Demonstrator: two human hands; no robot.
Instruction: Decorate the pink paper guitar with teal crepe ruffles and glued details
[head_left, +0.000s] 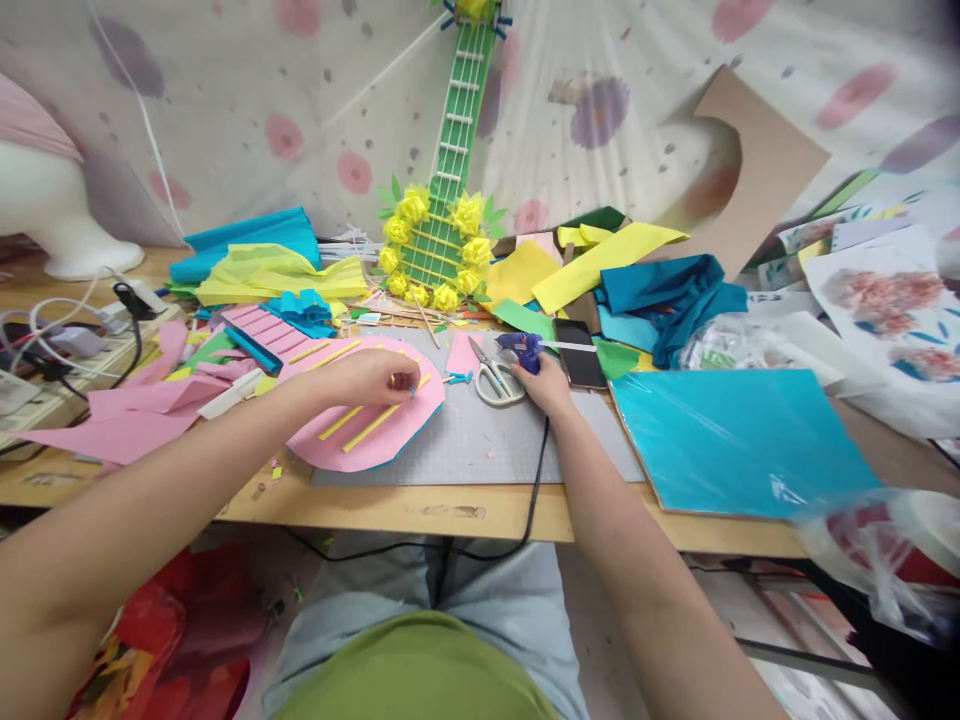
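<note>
My left hand point(367, 378) is over a pink cardboard guitar body point(405, 425) with yellow strips point(375, 425) across it. Its fingertips are pinched on a small blue piece point(412, 392), partly hidden. Around a blue glue gun point(526, 350) closes my right hand point(547, 384); a white glue stick juts from the gun to the right. Beside that hand lie scissors point(495, 385) with pale handles. Several little blue paper rolls point(459, 378) rest on the grey cutting mat point(450, 445) between the hands. A pink ridged neck point(274, 335) adjoins the guitar body.
A green paper guitar with yellow flowers point(435, 245) leans at the back. Blue wrapped board point(742, 435) lies right, a phone point(580, 352) near the glue gun. Pink scraps point(142, 400) and a power strip point(67, 370) are left. The gun's black cable point(538, 480) hangs over the table edge.
</note>
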